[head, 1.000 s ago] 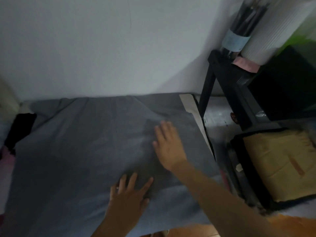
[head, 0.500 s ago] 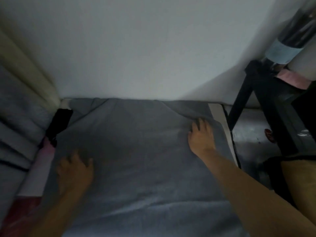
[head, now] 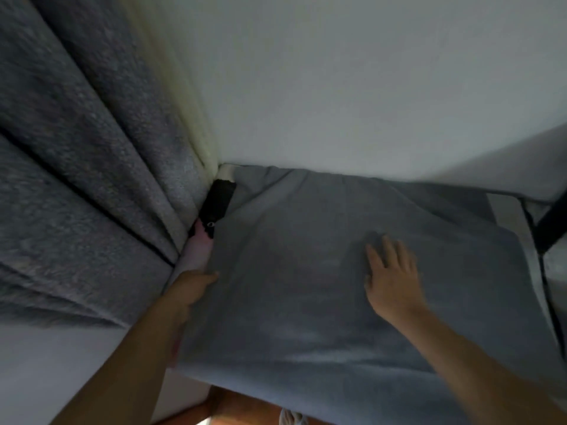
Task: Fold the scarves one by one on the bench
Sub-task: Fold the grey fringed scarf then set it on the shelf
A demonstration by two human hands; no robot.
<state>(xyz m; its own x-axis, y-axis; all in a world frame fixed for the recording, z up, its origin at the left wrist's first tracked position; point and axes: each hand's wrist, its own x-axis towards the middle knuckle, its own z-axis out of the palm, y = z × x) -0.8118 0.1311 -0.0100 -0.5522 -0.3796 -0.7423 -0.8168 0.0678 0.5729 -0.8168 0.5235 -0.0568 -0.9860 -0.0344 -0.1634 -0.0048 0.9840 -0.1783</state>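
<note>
Nearest me, my left hand [head: 191,286] reaches to the left edge of the grey scarf [head: 306,286], thumb on top of the cloth, fingers hidden, so I cannot tell whether it grips. My right hand [head: 391,279] lies flat on the scarf, fingers straight and spread. The scarf covers the surface. Beyond my left hand sits a pink and black bundle [head: 208,222], beside a grey curtain [head: 76,179]. The white wall [head: 352,87] stands behind.

a single head-worn view is given, aimed forward and down, close over the grey scarf [head: 337,271], tilted toward the curtain [head: 76,179] at left.
</note>
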